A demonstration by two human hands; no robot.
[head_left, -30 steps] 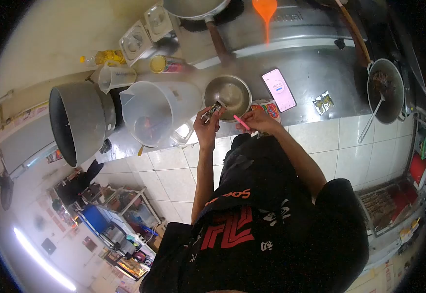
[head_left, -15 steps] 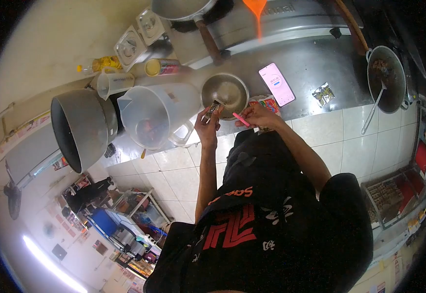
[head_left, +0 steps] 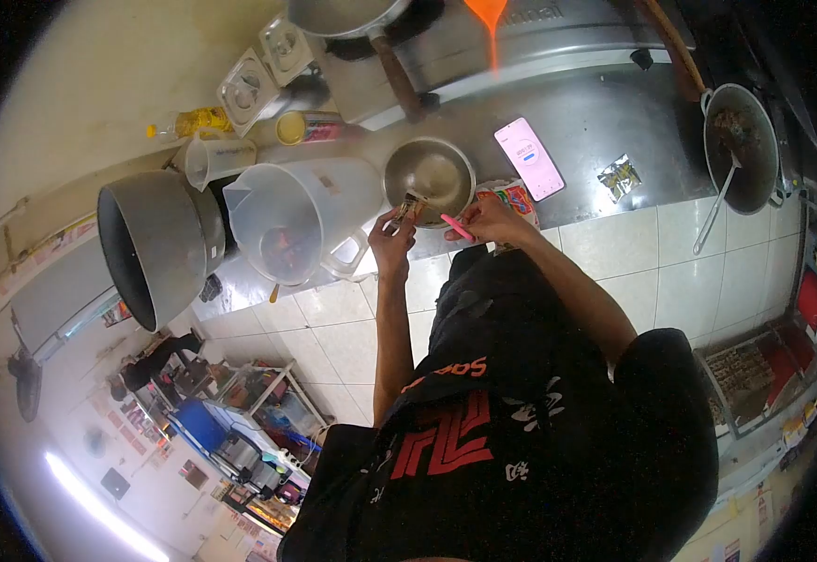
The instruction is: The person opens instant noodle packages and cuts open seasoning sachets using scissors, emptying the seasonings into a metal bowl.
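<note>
A small sachet (head_left: 410,206) is pinched in my left hand (head_left: 392,245) over the near left rim of a round metal bowl (head_left: 434,169). My right hand (head_left: 494,223) is closed on a pink-handled tool (head_left: 457,227), whose tip points toward the bowl's near edge. What kind of tool it is I cannot make out. Partly behind my right hand lies a red printed packet (head_left: 519,199). Right of the bowl is a phone (head_left: 530,159) with a lit pink screen. Farther right, a foil sachet (head_left: 620,178) lies flat on the metal counter (head_left: 581,117).
Left of the bowl stand a large clear jug (head_left: 282,225), a smaller jug (head_left: 210,159) and a big grey pot (head_left: 155,244). A pan (head_left: 347,14) with a long handle and an orange funnel (head_left: 489,11) are behind. A pot with a spoon (head_left: 719,201) sits right.
The camera view has shifted, so the counter's things appear slightly left and up. Both hands remain at the bowl with the same things held; the sachet's angle has changed a little.
</note>
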